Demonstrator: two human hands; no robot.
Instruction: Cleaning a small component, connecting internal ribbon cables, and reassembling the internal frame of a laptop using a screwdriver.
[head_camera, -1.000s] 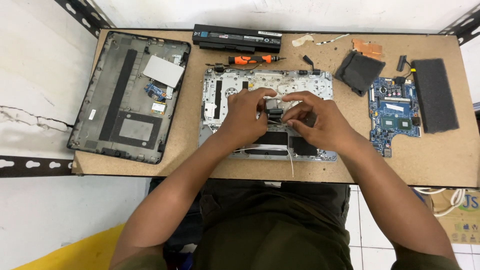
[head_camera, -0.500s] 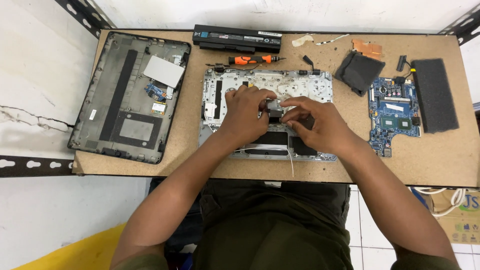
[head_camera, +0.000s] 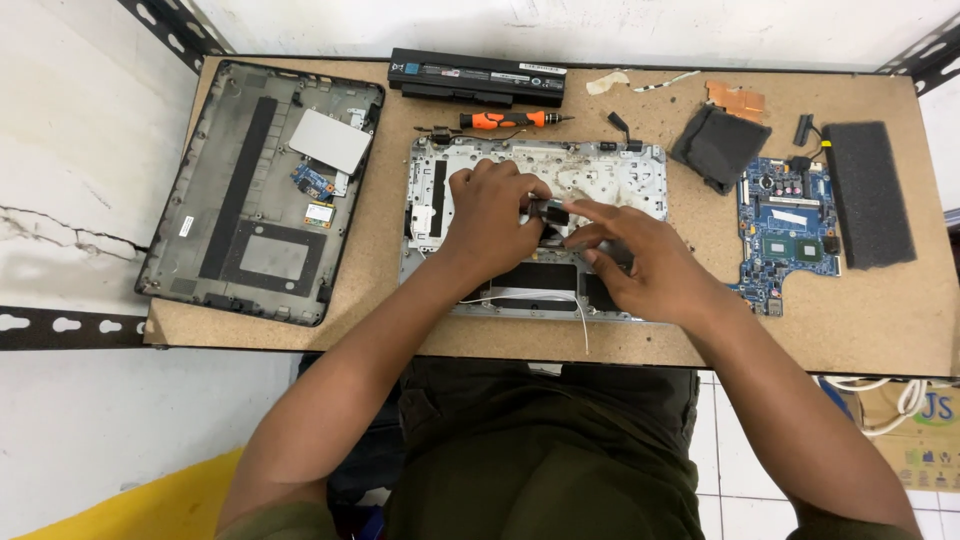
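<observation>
A silver laptop palmrest frame (head_camera: 620, 175) lies upside down in the middle of the chipboard table (head_camera: 880, 320). My left hand (head_camera: 490, 215) rests on its centre, with fingertips pinching a small dark part (head_camera: 549, 211). My right hand (head_camera: 640, 262) lies just to the right, and its thumb and forefinger reach onto the same small part. A thin white cable (head_camera: 578, 310) trails from the frame toward the table's front edge. What lies under my palms is hidden.
A dark laptop bottom cover (head_camera: 255, 190) lies at the left. At the back are a black battery (head_camera: 477, 77) and an orange-handled screwdriver (head_camera: 500, 120). To the right sit a black fan unit (head_camera: 718, 147), a blue motherboard (head_camera: 788, 225) and a black foam pad (head_camera: 866, 195).
Both hands stay on the frame. My right hand has slid slightly right and toward me, its fingers now stretched out to the small dark part, which shows more clearly between the hands.
</observation>
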